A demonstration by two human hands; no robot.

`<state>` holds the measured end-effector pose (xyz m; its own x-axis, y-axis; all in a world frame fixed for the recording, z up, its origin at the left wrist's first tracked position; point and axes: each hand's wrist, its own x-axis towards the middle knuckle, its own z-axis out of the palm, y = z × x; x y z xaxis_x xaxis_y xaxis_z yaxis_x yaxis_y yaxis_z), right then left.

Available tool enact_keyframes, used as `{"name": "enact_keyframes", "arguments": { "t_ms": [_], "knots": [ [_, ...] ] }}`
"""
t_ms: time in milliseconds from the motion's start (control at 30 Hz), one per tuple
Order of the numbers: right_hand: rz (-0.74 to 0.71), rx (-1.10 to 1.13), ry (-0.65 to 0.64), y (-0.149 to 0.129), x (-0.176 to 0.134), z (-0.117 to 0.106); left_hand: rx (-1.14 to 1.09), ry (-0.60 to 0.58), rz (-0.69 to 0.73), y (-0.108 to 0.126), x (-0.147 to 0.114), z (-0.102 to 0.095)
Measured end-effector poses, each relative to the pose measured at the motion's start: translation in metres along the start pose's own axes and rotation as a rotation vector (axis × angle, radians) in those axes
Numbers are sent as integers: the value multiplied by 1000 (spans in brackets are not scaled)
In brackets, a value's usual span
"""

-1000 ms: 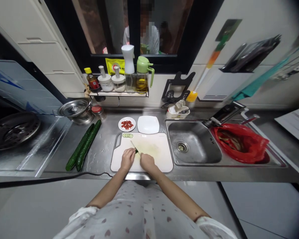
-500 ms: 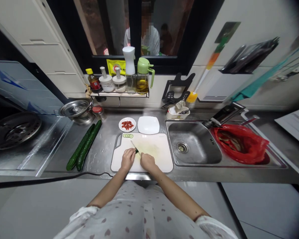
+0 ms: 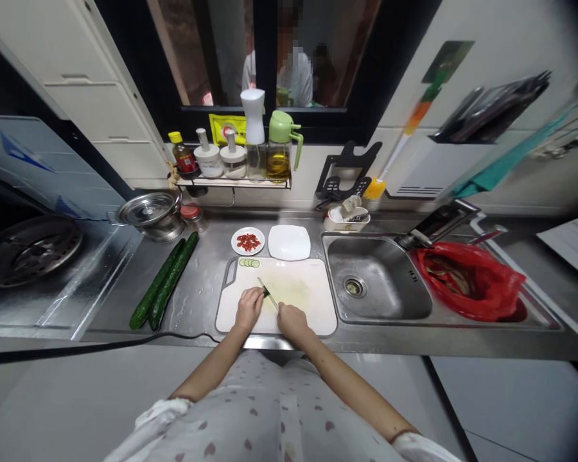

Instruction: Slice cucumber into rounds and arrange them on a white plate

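Observation:
My left hand (image 3: 248, 307) presses a short green cucumber piece (image 3: 266, 292) down on the white cutting board (image 3: 308, 301). My right hand (image 3: 291, 318) grips a knife (image 3: 266, 290) whose blade rests against that piece. A few cucumber slices (image 3: 249, 262) lie at the board's far left corner. Two whole cucumbers (image 3: 164, 281) lie on the steel counter to the left of the board.
Behind the board stand a small plate of red chilli (image 3: 247, 241) and a bare white plate (image 3: 289, 242). The sink (image 3: 376, 282) is to the right, with a red bag (image 3: 469, 279) beyond it. A lidded pot (image 3: 149, 212) and a stove are at the left; a condiment shelf (image 3: 234, 181) is at the back.
The view has shifted slightly. My right hand with the knife has drawn a little toward me; the left hand stays on the cucumber piece.

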<state>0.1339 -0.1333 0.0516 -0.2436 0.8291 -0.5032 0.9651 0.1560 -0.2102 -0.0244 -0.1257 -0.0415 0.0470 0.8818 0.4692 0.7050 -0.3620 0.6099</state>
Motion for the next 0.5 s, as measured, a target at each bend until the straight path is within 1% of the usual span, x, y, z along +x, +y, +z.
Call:
{"name": "enact_keyframes", "arguments": {
  "t_ms": [233, 500],
  "knots": [
    [-20, 16, 56, -15, 21, -8, -11, 4, 13, 0, 0, -1],
    [-23, 29, 60, -23, 32, -14, -17, 12, 17, -1, 0, 1]
  ]
}}
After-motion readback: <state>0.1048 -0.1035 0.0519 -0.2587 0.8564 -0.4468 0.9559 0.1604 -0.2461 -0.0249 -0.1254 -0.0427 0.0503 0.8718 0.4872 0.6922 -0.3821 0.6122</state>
